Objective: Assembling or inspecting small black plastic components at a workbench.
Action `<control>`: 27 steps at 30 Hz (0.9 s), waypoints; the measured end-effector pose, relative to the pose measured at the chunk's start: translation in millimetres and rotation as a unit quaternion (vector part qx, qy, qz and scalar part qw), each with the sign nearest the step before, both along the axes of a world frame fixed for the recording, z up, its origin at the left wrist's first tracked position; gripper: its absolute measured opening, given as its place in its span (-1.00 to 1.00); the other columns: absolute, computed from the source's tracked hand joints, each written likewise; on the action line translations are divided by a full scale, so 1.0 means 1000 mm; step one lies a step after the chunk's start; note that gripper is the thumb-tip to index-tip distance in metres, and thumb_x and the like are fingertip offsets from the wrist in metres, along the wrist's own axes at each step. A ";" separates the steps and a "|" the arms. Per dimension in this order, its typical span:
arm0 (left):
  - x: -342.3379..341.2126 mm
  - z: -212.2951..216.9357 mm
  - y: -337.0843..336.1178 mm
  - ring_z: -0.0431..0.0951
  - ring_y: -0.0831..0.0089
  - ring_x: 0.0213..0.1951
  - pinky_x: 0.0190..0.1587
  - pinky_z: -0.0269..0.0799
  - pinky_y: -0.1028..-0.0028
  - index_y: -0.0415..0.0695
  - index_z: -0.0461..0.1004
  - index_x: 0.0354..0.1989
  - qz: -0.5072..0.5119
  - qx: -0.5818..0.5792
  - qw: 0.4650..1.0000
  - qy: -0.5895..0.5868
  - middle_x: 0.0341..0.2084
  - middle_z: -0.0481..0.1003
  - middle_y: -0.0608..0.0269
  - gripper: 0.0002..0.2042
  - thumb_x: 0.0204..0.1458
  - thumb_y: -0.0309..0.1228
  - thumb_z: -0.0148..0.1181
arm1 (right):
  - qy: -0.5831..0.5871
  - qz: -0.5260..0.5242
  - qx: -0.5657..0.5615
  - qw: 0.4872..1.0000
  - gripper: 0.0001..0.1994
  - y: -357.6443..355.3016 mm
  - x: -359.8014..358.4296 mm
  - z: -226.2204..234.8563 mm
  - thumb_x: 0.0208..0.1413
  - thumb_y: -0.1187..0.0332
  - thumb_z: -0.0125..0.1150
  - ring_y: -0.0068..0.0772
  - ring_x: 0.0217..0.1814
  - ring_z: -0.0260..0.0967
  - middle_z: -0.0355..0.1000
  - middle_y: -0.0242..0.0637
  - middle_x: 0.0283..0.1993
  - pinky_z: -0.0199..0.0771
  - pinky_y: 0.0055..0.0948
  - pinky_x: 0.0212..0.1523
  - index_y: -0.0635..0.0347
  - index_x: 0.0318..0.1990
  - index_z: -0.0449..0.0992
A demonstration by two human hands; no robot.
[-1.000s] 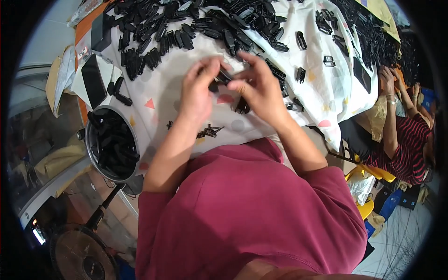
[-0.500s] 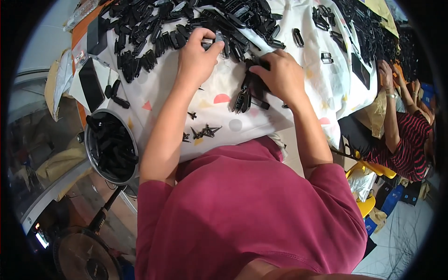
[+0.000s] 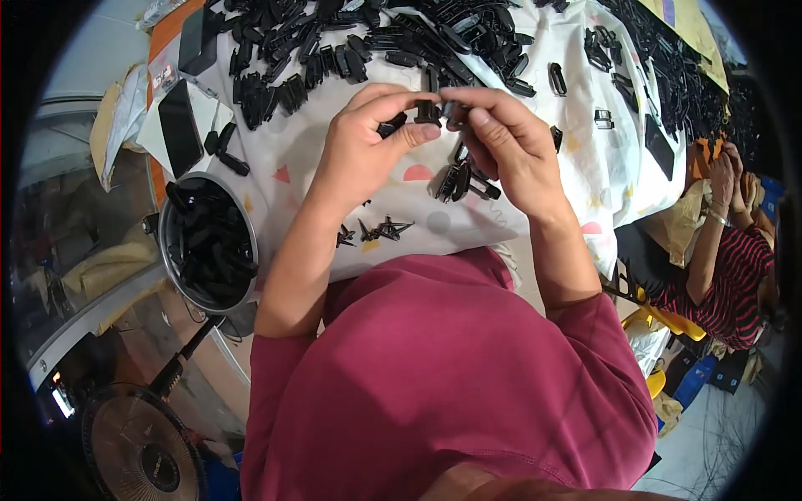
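Note:
Over the white patterned cloth (image 3: 309,179), my two hands meet at the fingertips. Thumb and fingers of my left hand (image 3: 359,146) pinch a small upright black plastic part (image 3: 428,110); a second black piece (image 3: 391,125) shows within that hand. My right hand (image 3: 522,159) grips a small dark piece (image 3: 452,113) against the left one's part, and its exact shape is partly hidden by the fingers. Below the right hand lies a cluster of black plastic parts (image 3: 459,182). Small spiky black pieces (image 3: 388,228) rest near the table's front edge.
A large heap of black plastic parts (image 3: 368,37) covers the far side. To the left stand a metal bowl (image 3: 165,250) of black pieces, a dark phone (image 3: 179,129) and a fan (image 3: 142,451). At the right, a co-worker in a striped top (image 3: 731,280) handles something orange.
Both hands have come together from being apart, the left moving right and the right rising off the cluster. Each pinched piece is now held against the other. The view has shifted slightly.

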State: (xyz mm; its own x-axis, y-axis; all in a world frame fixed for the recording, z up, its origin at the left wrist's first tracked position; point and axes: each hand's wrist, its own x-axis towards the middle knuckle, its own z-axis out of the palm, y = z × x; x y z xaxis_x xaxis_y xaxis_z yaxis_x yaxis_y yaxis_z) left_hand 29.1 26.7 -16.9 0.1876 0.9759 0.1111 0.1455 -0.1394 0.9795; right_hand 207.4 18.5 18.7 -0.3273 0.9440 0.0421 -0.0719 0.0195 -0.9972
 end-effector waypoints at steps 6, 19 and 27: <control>0.002 0.018 -0.013 0.44 0.51 -0.30 -0.21 0.34 0.59 -0.26 0.45 -0.22 0.001 0.060 0.997 0.051 -0.35 0.47 0.24 -0.71 -0.19 -0.53 0.27 | 0.015 -0.077 -0.123 0.989 -0.90 -0.002 -0.002 0.000 0.08 0.42 0.06 -0.80 -0.70 0.01 0.23 -0.54 -0.61 -0.06 -0.76 -0.72 0.26 -0.31 0.42; 0.010 0.032 -0.019 0.47 0.61 -0.40 -0.51 0.52 0.65 -0.27 0.45 -0.28 0.003 0.011 0.995 -0.095 -0.39 0.42 0.29 -0.77 -0.18 -0.57 0.24 | 0.129 -0.082 -0.149 0.977 -0.88 -0.011 0.007 0.013 0.07 0.42 0.06 -0.68 -0.66 0.13 0.37 -0.26 -0.47 0.02 -0.75 -0.78 0.30 -0.30 0.40; 0.003 0.020 -0.018 0.49 0.52 -0.42 -0.43 0.49 0.58 -0.28 0.45 -0.32 -0.005 0.170 0.985 0.009 -0.42 0.45 0.22 -0.78 -0.21 -0.58 0.26 | 0.096 -0.060 -0.223 0.968 -0.90 -0.008 0.010 0.014 0.02 0.43 0.12 -0.72 -0.74 0.08 0.34 -0.38 -0.57 -0.07 -0.76 -0.78 0.29 -0.38 0.42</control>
State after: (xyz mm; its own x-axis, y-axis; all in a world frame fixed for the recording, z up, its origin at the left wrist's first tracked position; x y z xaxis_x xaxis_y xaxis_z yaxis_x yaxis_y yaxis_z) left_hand 32.6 9.0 3.2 0.2015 0.8811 0.4279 0.1587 -0.4605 0.8734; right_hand 217.7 10.0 32.6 -0.2412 0.9133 -0.3282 -0.2811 -0.3895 -0.8771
